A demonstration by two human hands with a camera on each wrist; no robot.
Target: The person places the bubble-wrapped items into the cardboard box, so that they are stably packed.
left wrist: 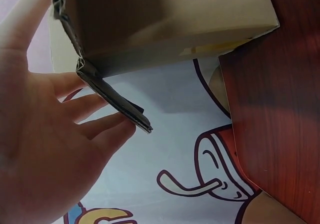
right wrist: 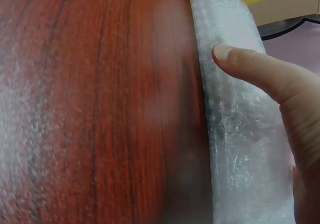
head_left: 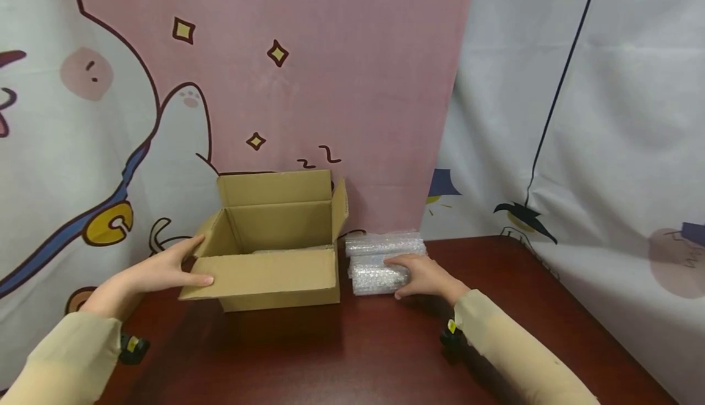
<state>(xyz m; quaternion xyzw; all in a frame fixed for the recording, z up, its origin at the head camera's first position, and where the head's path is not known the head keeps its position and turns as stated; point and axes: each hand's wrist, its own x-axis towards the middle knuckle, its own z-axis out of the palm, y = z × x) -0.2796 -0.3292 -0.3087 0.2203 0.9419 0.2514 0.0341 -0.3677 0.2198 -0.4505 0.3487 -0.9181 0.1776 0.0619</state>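
Note:
An open cardboard box (head_left: 279, 304) stands on the table with its flaps folded outward. My left hand (head_left: 160, 268) is spread at its left corner, the thumb over the front flap (head_left: 264, 273) and the fingers along the left flap. In the left wrist view, the extended fingers of that hand (left wrist: 55, 134) touch the flap's edge (left wrist: 122, 104). Right of the box lie clear bubble-wrap rolls (head_left: 377, 278). My right hand (head_left: 426, 276) is spread over the right end of the nearest one. The right wrist view shows its straight thumb across the bubble-wrap roll (right wrist: 245, 149); most fingers are hidden.
The dark red wooden table (head_left: 407, 350) runs beneath everything. Behind it hangs a printed pink and white curtain (head_left: 352, 74), close to the box's back flap (head_left: 275, 188). Something pale (head_left: 297, 249) shows inside the box, mostly hidden by the front flap.

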